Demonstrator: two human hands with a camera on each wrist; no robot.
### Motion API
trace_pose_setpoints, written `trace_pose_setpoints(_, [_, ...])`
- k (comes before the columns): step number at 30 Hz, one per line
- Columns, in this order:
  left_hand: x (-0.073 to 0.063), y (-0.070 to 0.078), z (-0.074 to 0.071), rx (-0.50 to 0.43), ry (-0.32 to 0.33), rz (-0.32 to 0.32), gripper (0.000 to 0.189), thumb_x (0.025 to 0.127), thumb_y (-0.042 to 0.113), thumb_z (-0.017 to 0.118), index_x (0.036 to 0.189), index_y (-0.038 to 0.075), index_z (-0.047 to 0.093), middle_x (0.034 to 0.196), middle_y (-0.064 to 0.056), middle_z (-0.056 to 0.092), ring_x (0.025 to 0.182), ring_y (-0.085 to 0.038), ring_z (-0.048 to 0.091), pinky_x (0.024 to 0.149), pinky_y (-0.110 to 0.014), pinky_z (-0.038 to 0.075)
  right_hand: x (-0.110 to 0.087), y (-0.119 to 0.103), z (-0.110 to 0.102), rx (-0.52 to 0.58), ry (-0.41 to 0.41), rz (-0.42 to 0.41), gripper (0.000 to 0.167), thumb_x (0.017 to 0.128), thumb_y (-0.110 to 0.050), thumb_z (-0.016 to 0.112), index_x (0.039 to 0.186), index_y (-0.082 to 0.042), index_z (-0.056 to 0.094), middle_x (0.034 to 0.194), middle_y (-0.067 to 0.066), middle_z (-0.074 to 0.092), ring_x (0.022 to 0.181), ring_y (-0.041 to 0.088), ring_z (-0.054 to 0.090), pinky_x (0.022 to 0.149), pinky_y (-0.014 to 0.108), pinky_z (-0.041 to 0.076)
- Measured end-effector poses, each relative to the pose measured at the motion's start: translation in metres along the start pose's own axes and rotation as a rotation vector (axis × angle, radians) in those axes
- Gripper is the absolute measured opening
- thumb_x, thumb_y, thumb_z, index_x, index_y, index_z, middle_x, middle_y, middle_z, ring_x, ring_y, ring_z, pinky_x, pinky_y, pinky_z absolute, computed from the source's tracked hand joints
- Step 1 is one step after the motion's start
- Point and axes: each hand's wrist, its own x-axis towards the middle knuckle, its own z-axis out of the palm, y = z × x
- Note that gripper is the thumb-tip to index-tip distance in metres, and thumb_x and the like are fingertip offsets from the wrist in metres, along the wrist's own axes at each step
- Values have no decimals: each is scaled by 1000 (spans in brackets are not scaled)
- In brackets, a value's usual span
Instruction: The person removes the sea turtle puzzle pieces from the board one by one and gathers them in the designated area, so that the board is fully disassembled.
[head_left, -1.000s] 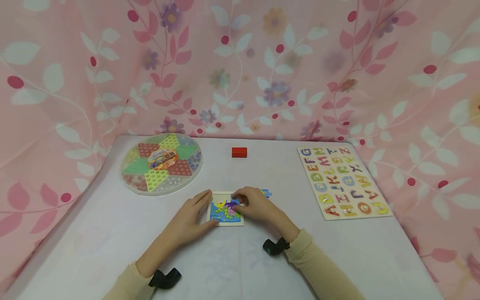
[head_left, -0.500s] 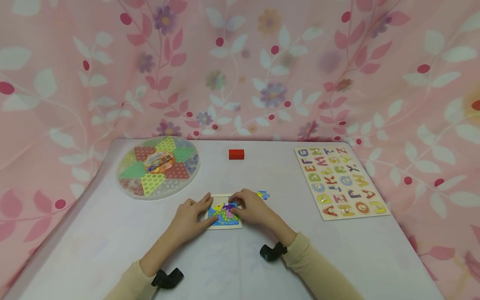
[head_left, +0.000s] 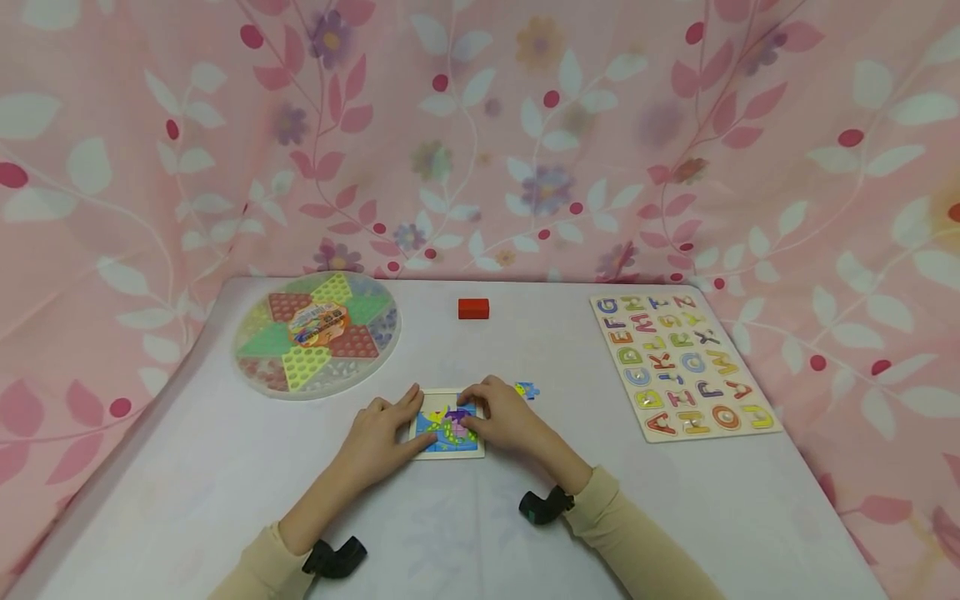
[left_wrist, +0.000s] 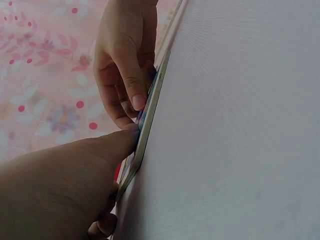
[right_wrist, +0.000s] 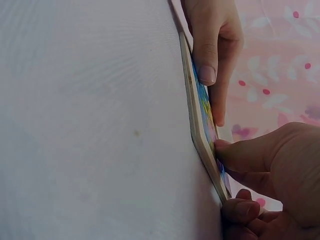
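A round game board [head_left: 318, 333] sits near the table's [head_left: 480, 533] far left corner as a person's left hand [head_left: 378, 442] holds the left side of a small picture puzzle [head_left: 450, 427], mid-table, thumb on its face. Beyond it, a red block [head_left: 473, 309] lies near the far edge; the right hand [head_left: 506, 417] grips the puzzle's right side, near a loose yellow-and-blue piece [head_left: 528, 390], with an alphabet board [head_left: 684, 367] by the right edge.

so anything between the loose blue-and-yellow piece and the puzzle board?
Yes, the right hand: it reaches over the puzzle board's right edge, with the loose piece just beyond it. Nothing else visible in between.
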Motion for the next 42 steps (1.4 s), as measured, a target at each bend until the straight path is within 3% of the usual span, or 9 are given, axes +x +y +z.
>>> trace_pose_setpoints(11, [0,-1,4,-27,-11,-3,77,92,48,81,153,8,56,162,-6,50,93,-18,51,79,-36,39,-7,-1,2,8,24,19,21,97,-18,79,117,-15,76,123,12,56,90,17,51,79,30,46])
trace_pose_setpoints(21, [1,0,1,-22,5,9,77,92,47,81,153,8,56,161,-7,50,92,-19,51,79,-36,39,-5,-2,-1,13,28,22,28,97,-20,79,123,-12,72,132,14,55,94,20,53,83,34,48])
trace_pose_setpoints(27, [0,-2,0,-20,3,8,77,93,48,80,153,6,57,161,-9,50,93,-21,52,80,-39,40,-2,-1,0,42,42,67,48,96,-24,81,137,-6,63,129,9,57,88,15,52,75,27,44])
trace_pose_setpoints(35, [0,-4,0,-24,-4,-4,77,93,48,80,154,8,56,162,-7,49,94,-19,51,81,-38,40,0,3,-1,84,57,20,42,95,-20,83,131,-6,67,118,9,57,79,12,51,69,24,42])
trace_pose_setpoints(42, [1,-4,0,-32,-3,-5,77,93,49,80,154,8,56,162,-7,49,93,-19,51,80,-36,38,1,5,-3,103,57,3,34,98,-13,78,130,-9,68,103,1,64,77,12,52,67,23,43])
